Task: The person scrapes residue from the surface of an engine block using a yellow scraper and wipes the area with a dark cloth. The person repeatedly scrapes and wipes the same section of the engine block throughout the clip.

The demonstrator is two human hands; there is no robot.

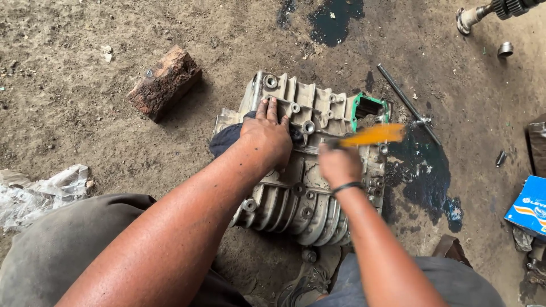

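Observation:
A ribbed grey metal gearbox housing [310,202] lies on the dirt ground between my knees. My left hand [266,136] presses flat on its upper part, with a dark cloth [226,138] under the palm. My right hand [339,165] grips a tool with a yellow-orange handle [372,135], blurred by motion, held over the housing near a green-gasketed opening [368,108] at the top right corner.
A rusty brown brick [165,81] lies upper left. A thin metal rod [406,103] and dark oil puddles [424,170] sit right of the housing. A blue box [529,206] is at the right edge, crumpled plastic [40,192] at the left, a shaft [489,10] top right.

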